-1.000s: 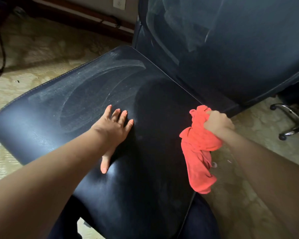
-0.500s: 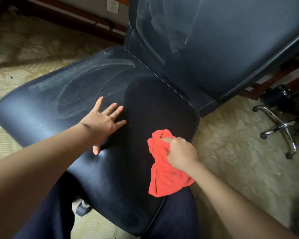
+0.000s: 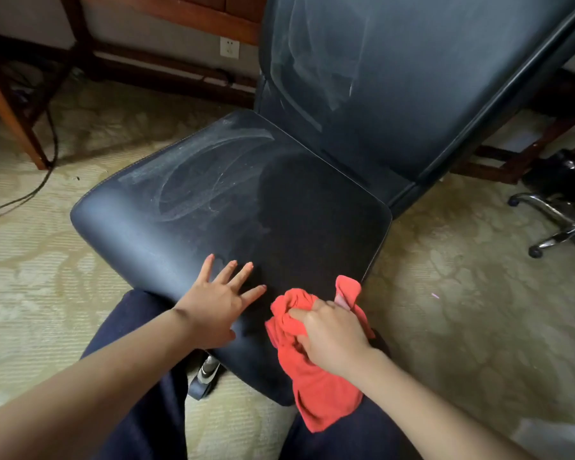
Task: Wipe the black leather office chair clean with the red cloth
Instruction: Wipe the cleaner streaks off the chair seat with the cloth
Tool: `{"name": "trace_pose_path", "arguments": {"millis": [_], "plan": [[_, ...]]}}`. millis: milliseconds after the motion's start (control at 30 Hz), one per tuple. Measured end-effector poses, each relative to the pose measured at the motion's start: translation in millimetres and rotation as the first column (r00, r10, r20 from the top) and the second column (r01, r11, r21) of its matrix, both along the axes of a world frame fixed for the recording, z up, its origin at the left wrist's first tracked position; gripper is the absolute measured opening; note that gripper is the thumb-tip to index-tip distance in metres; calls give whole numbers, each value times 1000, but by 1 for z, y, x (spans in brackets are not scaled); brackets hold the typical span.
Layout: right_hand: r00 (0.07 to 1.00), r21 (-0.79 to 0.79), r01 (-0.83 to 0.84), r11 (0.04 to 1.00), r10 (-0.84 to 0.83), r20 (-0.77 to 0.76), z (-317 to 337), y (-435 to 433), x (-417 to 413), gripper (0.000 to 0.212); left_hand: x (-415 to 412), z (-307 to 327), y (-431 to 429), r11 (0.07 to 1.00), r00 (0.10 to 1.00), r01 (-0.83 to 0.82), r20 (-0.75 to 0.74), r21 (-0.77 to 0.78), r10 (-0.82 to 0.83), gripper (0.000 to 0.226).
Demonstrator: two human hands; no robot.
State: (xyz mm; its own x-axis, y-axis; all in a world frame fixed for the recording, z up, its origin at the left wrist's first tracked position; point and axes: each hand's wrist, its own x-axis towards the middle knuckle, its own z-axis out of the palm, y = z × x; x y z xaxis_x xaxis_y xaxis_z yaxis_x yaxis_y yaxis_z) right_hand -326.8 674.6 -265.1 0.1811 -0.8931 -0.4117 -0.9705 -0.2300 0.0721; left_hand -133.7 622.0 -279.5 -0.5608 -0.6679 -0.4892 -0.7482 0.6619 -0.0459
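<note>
- Room: pale patterned carpet (image 3: 445, 277), low-pile and ribbed. A dark wooden frame (image 3: 180, 14) runs along the far wall, with a white wall socket (image 3: 229, 47) beneath it. A black cable (image 3: 30, 190) trails over the floor at left. The chrome base (image 3: 558, 227) of another seat stands at right.
- Office chair: black leather, smooth with a slight sheen.
  - The seat (image 3: 229, 200) is a padded slab with rounded corners and a stitched edge.
  - The backrest (image 3: 429, 78) is tall and tilted away.
- Condition: a pale grey dusty film with curved streaks covers the seat's far left part and the backrest's left side. The seat's middle and right read deep black. Judged partly wiped, with most of the backrest left to do.
- Left hand (image 3: 218, 303): laid flat on the seat near its front edge, fingers straight and spread, gripping nothing. It is probably there to stop the chair rolling or turning under the wiping.
- Right hand (image 3: 332, 336): fingers curled tight round the red cloth (image 3: 322, 390), just beside the left hand.
- Red cloth: soft woven fabric, bunched and creased in the fist.
  - It sits at the seat's nearest corner.
  - A loose tail hangs over the edge onto the person's dark trousers (image 3: 140, 393).
  - Bunching probably gives a firm pad for rubbing.
</note>
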Motion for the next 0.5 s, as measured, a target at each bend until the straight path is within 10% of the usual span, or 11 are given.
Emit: {"name": "trace_pose_path", "arguments": {"millis": [333,500], "plan": [[910,340,-382,860,413,-23,-1,77,29,30,-16,-3,44,990,995,24,90,139,-37,93],[969,232,-244,942,227,99,14,71,2,44,-32,-12,56,996,993,-33,113,83,24,93]]}}
